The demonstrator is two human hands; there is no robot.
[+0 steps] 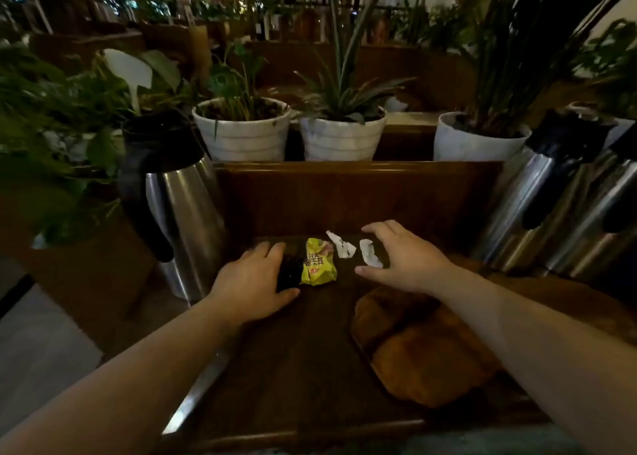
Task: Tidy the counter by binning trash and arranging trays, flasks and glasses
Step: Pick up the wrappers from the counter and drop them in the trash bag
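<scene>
A crumpled yellow wrapper (pixel 317 262) lies on the dark wooden counter (pixel 300 361), with two white paper scraps (pixel 341 245) (pixel 369 253) just to its right. A dark, hard-to-make-out object (pixel 289 271) lies left of the wrapper. My left hand (pixel 253 282) rests flat on the counter with its fingers on that dark object. My right hand (pixel 403 258) hovers with spread fingers over the right scrap, holding nothing. One steel flask (pixel 179 209) stands at the left and two steel flasks (pixel 537 196) (pixel 596 220) lean at the right.
Brown rounded trays (pixel 424 354) lie stacked at the front right of the counter. Behind a raised wooden back panel (pixel 358 192) stand three white plant pots (pixel 241 130) (pixel 341 135) (pixel 475 139). Leafy plants fill the left side. The floor shows at lower left.
</scene>
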